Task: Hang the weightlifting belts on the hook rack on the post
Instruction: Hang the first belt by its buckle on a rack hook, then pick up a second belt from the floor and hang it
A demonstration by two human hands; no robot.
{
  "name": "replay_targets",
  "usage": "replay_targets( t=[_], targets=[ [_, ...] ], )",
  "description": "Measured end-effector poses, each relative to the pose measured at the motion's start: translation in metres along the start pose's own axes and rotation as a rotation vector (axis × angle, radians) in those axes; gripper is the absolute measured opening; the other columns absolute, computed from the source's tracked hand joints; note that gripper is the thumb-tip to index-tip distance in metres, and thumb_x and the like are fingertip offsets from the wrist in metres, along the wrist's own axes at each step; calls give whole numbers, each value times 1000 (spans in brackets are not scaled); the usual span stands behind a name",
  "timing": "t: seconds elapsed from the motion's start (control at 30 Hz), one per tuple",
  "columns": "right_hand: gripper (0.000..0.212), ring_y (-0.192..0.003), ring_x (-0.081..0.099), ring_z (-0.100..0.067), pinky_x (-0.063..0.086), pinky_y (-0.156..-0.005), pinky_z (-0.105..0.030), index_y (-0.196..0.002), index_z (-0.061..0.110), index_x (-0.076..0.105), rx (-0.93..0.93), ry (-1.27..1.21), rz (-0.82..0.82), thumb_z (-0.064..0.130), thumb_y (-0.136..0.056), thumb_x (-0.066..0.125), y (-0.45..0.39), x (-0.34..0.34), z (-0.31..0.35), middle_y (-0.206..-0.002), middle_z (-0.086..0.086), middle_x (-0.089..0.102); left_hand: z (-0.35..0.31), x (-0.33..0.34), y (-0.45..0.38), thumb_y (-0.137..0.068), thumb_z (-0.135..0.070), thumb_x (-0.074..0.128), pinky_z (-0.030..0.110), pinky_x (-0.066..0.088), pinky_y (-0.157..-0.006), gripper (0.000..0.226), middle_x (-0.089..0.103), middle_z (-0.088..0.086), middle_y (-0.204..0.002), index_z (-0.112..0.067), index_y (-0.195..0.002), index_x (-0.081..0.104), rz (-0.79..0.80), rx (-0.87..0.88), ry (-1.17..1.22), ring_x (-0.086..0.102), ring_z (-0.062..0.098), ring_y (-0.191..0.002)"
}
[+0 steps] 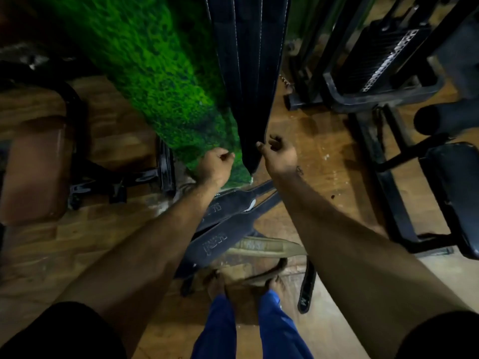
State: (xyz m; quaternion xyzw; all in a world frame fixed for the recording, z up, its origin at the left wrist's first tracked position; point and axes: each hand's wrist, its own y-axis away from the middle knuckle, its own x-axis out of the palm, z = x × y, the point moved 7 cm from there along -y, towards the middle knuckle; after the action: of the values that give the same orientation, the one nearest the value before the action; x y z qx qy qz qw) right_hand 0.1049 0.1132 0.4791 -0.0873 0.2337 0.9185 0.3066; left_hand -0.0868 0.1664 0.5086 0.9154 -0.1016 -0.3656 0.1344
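Head view, looking down the post.

Hanging belts [246, 73]: dark, stitched, several overlapped. They drop along the green-covered post [155, 73], long axis running straight down it. The tapered tail ends [250, 164] point at the floor. The hook rack is above the frame, not seen.

Left hand [216, 167]: fingers curled into a loose fist, just left of the tails. Nothing visibly in its grip.

Right hand [278, 154]: fingers bent, thumb and forefinger close to the right edge of the tails. Cannot tell whether it pinches the edge or only touches it.

Floor belts [228, 218]: two dark ones overlap on the wooden floor [324, 164] at the foot of the post. They lie below and between the forearms, long axis slanting from near the feet up toward the right. A tan belt [264, 246] lies crosswise nearer the feet. A narrow dark belt [307, 286] lies near the right foot, running lengthwise toward the wearer.

Judgement: at least four belts left to hang. The dark pair lies roughly midway between the hands, the tan and narrow ones more to the right. Either hand must go down and back toward the body.
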Motion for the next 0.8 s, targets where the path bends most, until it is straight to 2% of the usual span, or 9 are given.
replay_targets(
  t=[0.07, 0.13, 0.2, 0.27, 0.4, 0.5, 0.57, 0.67, 0.8],
  targets=[
    [34, -103, 67, -20, 51, -90, -36, -109, 15, 66, 70, 19, -66, 33, -83, 80, 16, -7, -27, -103, -2, 71, 20, 21, 11, -96, -30, 66, 46, 59, -87, 28, 76, 14, -105, -7, -111, 73, 103, -22, 54, 71, 33, -99],
    [17, -96, 66, -20, 50, -86, -35, -91, 18, 64, 118, 21, -27, 26, -85, 78, 32, -4, -57, -89, 0, 68, 47, 43, 22, -96, -25, 66, 51, 60, -85, 17, 76, 18, -95, -9, -97, 73, 211, -68, 85, 71, 37, -93],
    [15, -84, 63, -19, 48, -77, -33, -79, 15, 62, 151, 59, 36, 20, -87, 75, 46, 3, -90, -76, 4, 64, 76, 66, 31, -95, -22, 66, 56, 60, -83, 16, 75, 21, -89, -11, -84, 71, 294, -92, 79, 71, 40, -90],
    [21, -75, 61, -23, 46, -72, -37, -71, 16, 61, 202, 79, 92, 16, -90, 72, 57, 8, -126, -71, 2, 62, 97, 84, 41, -95, -21, 66, 50, 59, -78, 21, 75, 19, -84, -14, -75, 69, 360, -94, 74, 72, 38, -85],
    [19, -91, 69, -41, 54, -80, -52, -88, 2, 71, 253, 139, 178, 21, -88, 72, 68, 21, -175, -90, -22, 73, 130, 108, 53, -101, -19, 60, 34, 47, -68, 26, 69, 13, -79, -9, -77, 66, 416, -102, 121, 63, 21, -70],
    [22, -81, 67, -34, 53, -74, -45, -93, -3, 70, 246, 199, 244, 18, -91, 67, 59, 42, -196, -87, -22, 71, 163, 121, 49, -103, -14, 54, 36, 48, -71, 22, 68, 14, -84, 0, -96, 69, 408, -138, 122, 64, 26, -76],
    [18, -73, 64, -26, 51, -70, -41, -86, 5, 70, 247, 219, 287, 21, -91, 64, 49, 61, -212, -80, -13, 68, 188, 129, 41, -102, -11, 55, 42, 54, -78, 19, 68, 16, -86, 2, -105, 68, 386, -155, 116, 67, 32, -82],
    [24, -68, 64, -20, 51, -67, -37, -69, 19, 65, 243, 289, 337, 28, -92, 62, 35, 88, -242, -71, -3, 68, 227, 141, 26, -98, -13, 61, 55, 58, -86, 16, 72, 25, -92, 0, -102, 69, 337, -174, 124, 70, 43, -90],
    [18, -76, 64, -28, 50, -67, -39, -75, 10, 68, 214, 372, 386, 24, -87, 66, 15, 126, -281, -82, -15, 71, 284, 158, -3, -81, -39, 59, 54, 57, -84, 23, 73, 24, -90, -17, -79, 68, 281, -207, 119, 70, 42, -90]
  ],
)
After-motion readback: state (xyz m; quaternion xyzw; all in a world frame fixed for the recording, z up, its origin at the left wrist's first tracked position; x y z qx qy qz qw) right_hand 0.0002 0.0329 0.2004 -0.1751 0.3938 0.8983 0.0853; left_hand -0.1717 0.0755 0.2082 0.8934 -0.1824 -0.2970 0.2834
